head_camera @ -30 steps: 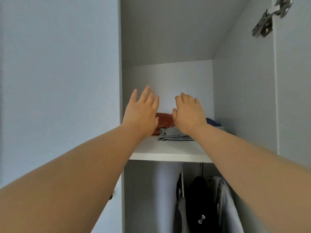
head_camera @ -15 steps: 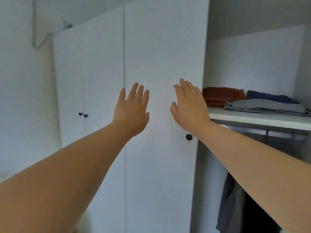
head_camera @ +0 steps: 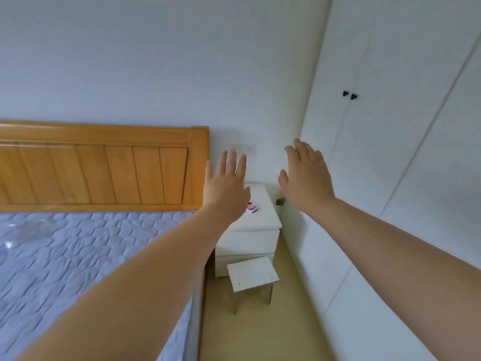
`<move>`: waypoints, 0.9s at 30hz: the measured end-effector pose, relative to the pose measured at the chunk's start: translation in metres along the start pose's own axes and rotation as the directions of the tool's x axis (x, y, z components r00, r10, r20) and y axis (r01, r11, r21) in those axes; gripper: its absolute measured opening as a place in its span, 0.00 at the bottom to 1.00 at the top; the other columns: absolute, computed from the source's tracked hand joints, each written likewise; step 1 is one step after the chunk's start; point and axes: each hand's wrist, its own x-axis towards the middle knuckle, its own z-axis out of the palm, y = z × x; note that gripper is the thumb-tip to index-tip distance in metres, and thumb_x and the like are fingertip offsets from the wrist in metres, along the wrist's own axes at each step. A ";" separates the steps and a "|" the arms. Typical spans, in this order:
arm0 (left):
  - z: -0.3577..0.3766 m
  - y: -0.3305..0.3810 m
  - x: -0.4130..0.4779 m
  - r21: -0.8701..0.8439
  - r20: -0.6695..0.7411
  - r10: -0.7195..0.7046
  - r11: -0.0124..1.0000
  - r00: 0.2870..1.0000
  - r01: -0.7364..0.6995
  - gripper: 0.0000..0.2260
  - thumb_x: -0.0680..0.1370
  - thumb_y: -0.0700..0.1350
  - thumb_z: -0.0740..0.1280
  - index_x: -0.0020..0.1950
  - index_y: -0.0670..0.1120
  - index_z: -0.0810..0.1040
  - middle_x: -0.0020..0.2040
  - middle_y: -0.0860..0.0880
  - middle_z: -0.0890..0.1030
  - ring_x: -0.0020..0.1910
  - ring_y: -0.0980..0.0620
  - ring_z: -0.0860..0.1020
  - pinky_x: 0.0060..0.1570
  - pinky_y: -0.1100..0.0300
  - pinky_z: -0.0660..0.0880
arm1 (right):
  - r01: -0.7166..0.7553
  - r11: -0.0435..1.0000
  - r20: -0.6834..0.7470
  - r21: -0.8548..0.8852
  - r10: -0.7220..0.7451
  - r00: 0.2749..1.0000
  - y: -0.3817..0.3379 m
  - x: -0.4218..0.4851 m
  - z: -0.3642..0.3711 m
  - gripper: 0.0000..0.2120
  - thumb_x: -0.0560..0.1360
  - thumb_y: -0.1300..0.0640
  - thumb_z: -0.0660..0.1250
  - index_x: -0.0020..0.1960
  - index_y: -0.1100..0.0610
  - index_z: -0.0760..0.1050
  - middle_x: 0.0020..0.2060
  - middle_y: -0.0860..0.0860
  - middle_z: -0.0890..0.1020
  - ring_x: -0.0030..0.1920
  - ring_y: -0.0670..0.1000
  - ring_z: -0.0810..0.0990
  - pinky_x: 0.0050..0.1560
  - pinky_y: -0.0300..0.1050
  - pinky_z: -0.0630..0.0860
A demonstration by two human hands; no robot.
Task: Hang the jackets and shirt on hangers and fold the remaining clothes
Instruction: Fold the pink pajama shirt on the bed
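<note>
No clothes or hangers are in view now. My left hand point(head_camera: 227, 186) is stretched out in front of me with straight, spread fingers and holds nothing. My right hand point(head_camera: 304, 178) is held out beside it, fingers straight, also holding nothing. Both hands hover in the air above a white bedside cabinet point(head_camera: 256, 230). The closed white wardrobe doors point(head_camera: 377, 152) with two small black knobs point(head_camera: 349, 95) stand to the right.
A bed with a quilted lilac mattress point(head_camera: 91, 269) and a wooden headboard point(head_camera: 104, 165) fills the left. A small white stool point(head_camera: 252, 277) stands on the beige floor in front of the bedside cabinet. A small pink item point(head_camera: 252, 208) lies on the cabinet top.
The view has swung left, from the open wardrobe shelf with folded clothes, past the closed doors, to the bed and bedside cabinet. Both hands stay outstretched and hold nothing.
</note>
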 end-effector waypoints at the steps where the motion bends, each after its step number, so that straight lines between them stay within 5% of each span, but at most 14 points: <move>1: 0.009 -0.018 -0.021 -0.010 0.036 -0.061 0.998 0.998 0.061 0.31 0.82 0.54 0.51 0.78 0.45 0.38 0.79 0.45 0.42 0.77 0.45 0.40 0.74 0.43 0.45 | 0.038 0.999 0.035 0.035 -0.039 0.999 -0.024 -0.007 0.014 0.24 0.79 0.54 0.56 0.72 0.63 0.60 0.75 0.60 0.58 0.74 0.58 0.57 0.72 0.55 0.56; 10: 0.074 -0.150 -0.252 0.092 0.268 -0.478 0.877 0.837 0.472 0.31 0.82 0.53 0.53 0.78 0.47 0.38 0.78 0.46 0.39 0.77 0.45 0.38 0.74 0.43 0.42 | 0.327 0.880 0.250 0.345 -0.422 0.872 -0.230 -0.125 0.099 0.26 0.79 0.54 0.58 0.73 0.64 0.59 0.75 0.62 0.58 0.74 0.59 0.57 0.72 0.56 0.56; 21: 0.126 -0.245 -0.539 0.180 0.328 -0.848 0.488 0.415 0.854 0.30 0.81 0.49 0.55 0.79 0.49 0.42 0.79 0.47 0.40 0.77 0.47 0.40 0.74 0.43 0.42 | 0.549 0.604 0.283 0.578 -0.779 0.560 -0.459 -0.297 0.142 0.25 0.77 0.57 0.60 0.71 0.66 0.62 0.73 0.64 0.60 0.71 0.62 0.62 0.68 0.56 0.59; 24: 0.157 -0.243 -0.608 0.143 0.364 -0.897 0.319 0.250 0.937 0.30 0.80 0.49 0.56 0.78 0.53 0.44 0.79 0.47 0.42 0.78 0.48 0.41 0.75 0.45 0.42 | 0.549 0.533 0.296 0.644 -0.835 0.464 -0.494 -0.352 0.169 0.25 0.74 0.60 0.65 0.68 0.68 0.67 0.71 0.67 0.64 0.69 0.65 0.66 0.66 0.59 0.63; 27: 0.195 -0.244 -0.664 0.131 0.413 -0.897 0.229 0.157 0.964 0.31 0.78 0.51 0.58 0.78 0.56 0.46 0.79 0.47 0.41 0.78 0.47 0.41 0.73 0.42 0.44 | 0.571 0.484 0.308 0.663 -0.872 0.381 -0.520 -0.403 0.199 0.25 0.75 0.58 0.64 0.69 0.66 0.65 0.72 0.65 0.62 0.71 0.62 0.63 0.69 0.57 0.59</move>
